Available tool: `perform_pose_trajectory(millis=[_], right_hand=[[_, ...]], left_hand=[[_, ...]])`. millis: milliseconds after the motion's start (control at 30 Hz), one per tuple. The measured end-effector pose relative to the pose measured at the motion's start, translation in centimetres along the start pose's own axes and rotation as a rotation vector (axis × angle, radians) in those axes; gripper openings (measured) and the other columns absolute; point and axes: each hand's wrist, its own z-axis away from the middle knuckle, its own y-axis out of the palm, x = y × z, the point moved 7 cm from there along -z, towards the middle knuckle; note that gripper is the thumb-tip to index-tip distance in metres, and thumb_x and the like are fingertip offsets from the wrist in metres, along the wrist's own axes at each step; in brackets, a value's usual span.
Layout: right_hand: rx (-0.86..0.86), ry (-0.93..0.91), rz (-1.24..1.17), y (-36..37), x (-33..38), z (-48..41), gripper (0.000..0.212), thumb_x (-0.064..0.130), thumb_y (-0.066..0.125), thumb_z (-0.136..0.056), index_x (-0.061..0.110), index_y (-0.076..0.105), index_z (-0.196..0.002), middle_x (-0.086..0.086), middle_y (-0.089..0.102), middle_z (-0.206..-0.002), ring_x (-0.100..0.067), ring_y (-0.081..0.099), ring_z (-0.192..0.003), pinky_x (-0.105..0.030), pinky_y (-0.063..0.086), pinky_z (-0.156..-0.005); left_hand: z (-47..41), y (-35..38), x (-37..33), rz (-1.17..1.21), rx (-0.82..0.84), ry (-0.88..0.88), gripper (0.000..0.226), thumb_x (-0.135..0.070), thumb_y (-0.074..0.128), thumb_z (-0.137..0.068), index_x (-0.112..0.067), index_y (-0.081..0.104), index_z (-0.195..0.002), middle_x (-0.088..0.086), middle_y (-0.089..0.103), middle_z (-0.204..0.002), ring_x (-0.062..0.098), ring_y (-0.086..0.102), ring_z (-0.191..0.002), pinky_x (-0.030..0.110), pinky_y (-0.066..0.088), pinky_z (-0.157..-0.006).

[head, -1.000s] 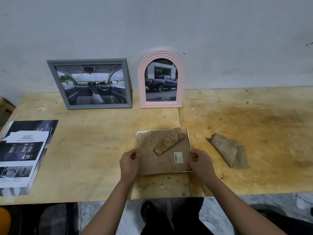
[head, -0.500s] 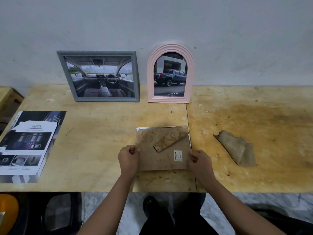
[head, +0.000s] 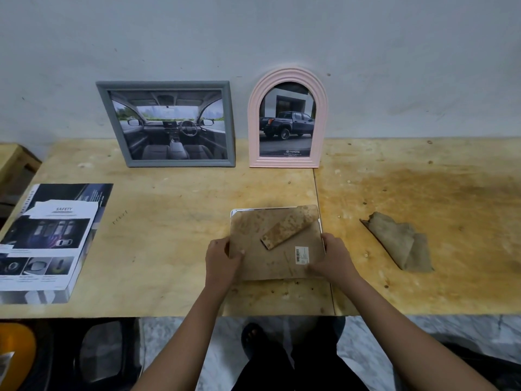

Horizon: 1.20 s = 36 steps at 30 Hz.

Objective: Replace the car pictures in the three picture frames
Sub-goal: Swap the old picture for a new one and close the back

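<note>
1. The third frame [head: 253, 209] lies face down on the counter [head: 174, 249], near its front edge, with its stained backing board [head: 262, 263] uppermost
2. The step looks to be lifting that board out; raise both sides evenly so it comes free unbent
3. The left hand [head: 221, 261] grips the board's left edge and the right hand [head: 337, 258] its right edge, fingers [head: 328, 241] curled over it
4. The grey frame [head: 180, 163] and pink arched frame [head: 284, 164] lean on the wall [head: 394, 66], well behind the hands

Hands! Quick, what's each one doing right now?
Left hand: holding the left edge of the face-down frame.
Right hand: holding its right edge.
</note>
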Motion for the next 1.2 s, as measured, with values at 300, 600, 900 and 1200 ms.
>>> perform_pose_trajectory(millis=[300,600,900,1200], right_hand=[[-0.014,0.052,0.035,0.2,0.1,0.0,0.092,0.021,0.086,-0.060,0.008,0.034,-0.134,-0.009,0.040,-0.127,-0.025,0.045,-0.116,-0.037,0.045,-0.094],[-0.021,0.137,0.017,0.6,0.0,-0.5,0.081,0.014,0.083,-0.061,0.011,0.036,-0.127,-0.009,0.039,-0.128,-0.030,0.045,-0.114,-0.039,0.046,-0.090],[-0.017,0.178,0.053,1.4,0.2,-0.8,0.067,0.011,0.075,-0.070,0.012,0.032,-0.122,-0.010,0.034,-0.127,-0.033,0.037,-0.117,-0.032,0.031,-0.085],[0.045,-0.086,0.492,0.8,3.2,-0.1,0.050,0.018,0.067,-0.082,0.009,0.041,-0.123,-0.009,0.033,-0.130,-0.025,0.037,-0.114,-0.023,0.037,-0.078]], left_hand=[[0.1,-0.3,-0.2,0.065,-0.055,-0.109,0.033,-0.020,0.070,-0.079,-0.003,0.063,-0.107,0.011,0.057,-0.107,0.024,0.054,-0.098,0.025,0.037,-0.074],[-0.8,-0.4,-0.3,-0.009,-0.035,-0.171,0.026,-0.021,0.075,-0.072,-0.004,0.063,-0.088,0.012,0.061,-0.097,0.027,0.057,-0.090,0.030,0.041,-0.068],[-1.3,-0.4,-0.9,-0.170,0.016,-0.195,0.036,-0.025,0.074,-0.074,-0.006,0.056,-0.098,0.013,0.055,-0.107,0.029,0.053,-0.100,0.039,0.045,-0.078],[-0.8,1.9,-4.2,-0.488,0.364,0.183,0.059,-0.004,0.044,-0.093,-0.014,0.024,-0.147,0.009,0.008,-0.158,0.027,0.022,-0.142,0.034,0.028,-0.110]])
